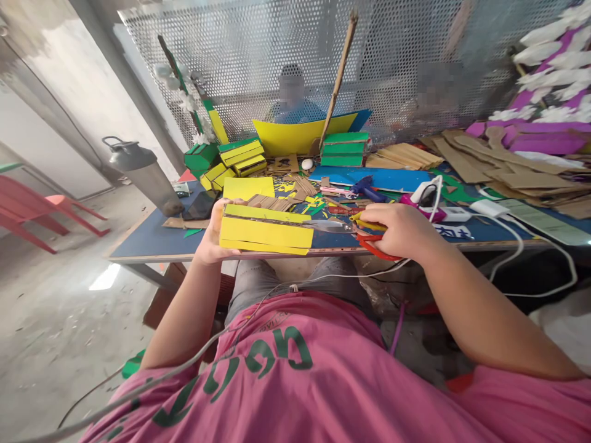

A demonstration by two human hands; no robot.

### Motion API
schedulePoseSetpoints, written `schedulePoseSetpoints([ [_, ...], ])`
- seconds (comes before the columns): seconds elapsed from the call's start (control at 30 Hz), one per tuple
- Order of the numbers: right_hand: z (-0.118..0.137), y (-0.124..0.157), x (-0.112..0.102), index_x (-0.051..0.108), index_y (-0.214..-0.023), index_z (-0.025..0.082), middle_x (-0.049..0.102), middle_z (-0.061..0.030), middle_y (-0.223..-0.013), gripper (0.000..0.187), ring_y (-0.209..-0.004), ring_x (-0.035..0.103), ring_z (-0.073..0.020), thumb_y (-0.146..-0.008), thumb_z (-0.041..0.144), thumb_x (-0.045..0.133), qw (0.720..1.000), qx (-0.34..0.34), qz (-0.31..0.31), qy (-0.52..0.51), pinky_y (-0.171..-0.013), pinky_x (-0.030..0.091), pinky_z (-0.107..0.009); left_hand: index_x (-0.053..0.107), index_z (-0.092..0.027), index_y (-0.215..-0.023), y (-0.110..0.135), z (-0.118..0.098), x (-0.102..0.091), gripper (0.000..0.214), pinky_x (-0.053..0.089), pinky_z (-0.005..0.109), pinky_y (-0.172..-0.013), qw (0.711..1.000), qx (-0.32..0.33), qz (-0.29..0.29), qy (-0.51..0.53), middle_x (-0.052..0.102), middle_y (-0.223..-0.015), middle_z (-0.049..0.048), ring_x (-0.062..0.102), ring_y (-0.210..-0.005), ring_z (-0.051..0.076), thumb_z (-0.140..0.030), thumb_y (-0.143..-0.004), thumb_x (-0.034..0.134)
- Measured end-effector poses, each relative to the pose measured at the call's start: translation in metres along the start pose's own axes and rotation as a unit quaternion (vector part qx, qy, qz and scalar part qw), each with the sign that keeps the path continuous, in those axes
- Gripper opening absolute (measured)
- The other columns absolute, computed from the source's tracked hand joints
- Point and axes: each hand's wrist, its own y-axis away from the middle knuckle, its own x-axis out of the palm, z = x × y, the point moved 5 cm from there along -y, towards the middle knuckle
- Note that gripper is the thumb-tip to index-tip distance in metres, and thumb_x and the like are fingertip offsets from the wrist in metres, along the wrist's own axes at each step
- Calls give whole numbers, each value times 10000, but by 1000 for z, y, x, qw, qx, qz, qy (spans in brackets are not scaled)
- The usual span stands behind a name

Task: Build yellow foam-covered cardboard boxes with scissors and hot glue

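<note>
My left hand [212,234] grips the left end of a yellow paper-covered cardboard box [265,237], held above the table's front edge. In my right hand [397,227] is a pair of scissors [376,245] with red and yellow handles. Their blades point left and lie against the box's right end, along its upper edge. How far apart the blades are, I cannot tell. Behind the box lie a flat yellow sheet [249,186] and strips of corrugated cardboard [272,203]. A blue glue gun [368,189] rests beyond the scissors.
On the blue table [138,237] stand a grey bottle [145,175], yellow boxes [242,154] and a green box [344,149] with an upright stick [339,74]. A power strip [422,206] and white cables [521,231] lie right. Cardboard pieces [503,160] pile up behind. A perforated metal screen [392,49] closes off the back.
</note>
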Motion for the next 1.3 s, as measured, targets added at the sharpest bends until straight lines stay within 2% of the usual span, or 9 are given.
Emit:
schedulePoseSetpoints([
  [0.2, 12, 0, -10, 707, -880, 247, 768, -70, -937, 255, -826, 671, -251, -1035, 438, 643, 998, 6, -8, 67, -651, 295, -364, 585, -462, -1590, 0, 0, -3, 1212, 457, 675, -1409, 1000, 4, 0, -16, 605, -1668, 84, 583, -1646, 473, -438, -533, 1177],
  [0.37, 15, -5, 3, 700, -858, 239, 747, -58, -935, 157, -839, 660, -238, -998, 305, 670, 998, -13, 4, 69, -655, 284, -361, 631, -405, -1547, -1, -1, -3, 1196, 432, 688, -1419, 1000, 1, 13, -27, 631, -1634, 108, 565, -1661, 491, -391, -492, 1196],
  [0.47, 13, -9, 11, 682, -861, 239, 734, -48, -931, 90, -854, 658, -231, -948, 216, 673, 998, -20, -11, 61, -650, 283, -353, 632, -444, -1554, -1, -4, 1, 1181, 433, 716, -1410, 1000, -1, 7, -10, 637, -1626, 84, 580, -1645, 495, -372, -512, 1182],
  [0.6, 12, -12, 15, 635, -822, 239, 704, -45, -887, 124, -857, 654, -228, -915, 161, 661, 997, -39, -26, 61, -653, 286, -349, 665, -485, -1524, -2, -8, 8, 1139, 400, 777, -1406, 1000, -15, -16, 9, 650, -1600, 43, 587, -1627, 513, -370, -508, 1166],
  [0.73, 10, -12, 15, 612, -804, 240, 692, -44, -866, 142, -849, 645, -226, -900, 139, 645, 996, -46, -39, 66, -662, 290, -348, 690, -480, -1490, -3, -10, 13, 1124, 371, 787, -1417, 999, -28, -23, 13, 661, -1579, 27, 565, -1644, 511, -329, -482, 1164],
  [0.9, 10, -10, 17, 596, -767, 245, 695, -39, -819, 156, -801, 626, -224, -892, 180, 665, 997, -49, -41, 33, -668, 282, -356, 673, -452, -1508, -1, -8, 10, 1129, 357, 758, -1436, 999, -29, -20, 11, 666, -1577, 53, 556, -1653, 511, -354, -496, 1164],
  [1.03, 11, -10, 16, 603, -772, 249, 720, -52, -850, 246, -809, 640, -236, -1009, 304, 638, 999, -26, -29, -4, -691, 338, -354, 614, -457, -1565, 1, -2, 0, 1221, 418, 692, -1423, 1000, -11, -20, -4, 616, -1646, 81, 587, -1635, 487, -427, -485, 1184],
  [1.13, 9, -9, 10, 679, -850, 248, 771, -69, -939, 237, -879, 690, -259, -1040, 387, 654, 1000, -9, -23, 5, -685, 341, -358, 590, -463, -1579, 1, -1, -2, 1235, 445, 643, -1420, 1000, 3, -7, -23, 605, -1658, 85, 586, -1643, 461, -469, -497, 1185],
  [1.3, 6, -3, -7, 761, -923, 244, 803, -82, -988, 213, -889, 714, -276, -997, 428, 684, 999, 1, -13, 42, -667, 327, -368, 592, -477, -1568, -1, -2, 1, 1211, 465, 655, -1402, 999, -2, 2, -33, 603, -1657, 82, 591, -1636, 471, -501, -509, 1178],
])
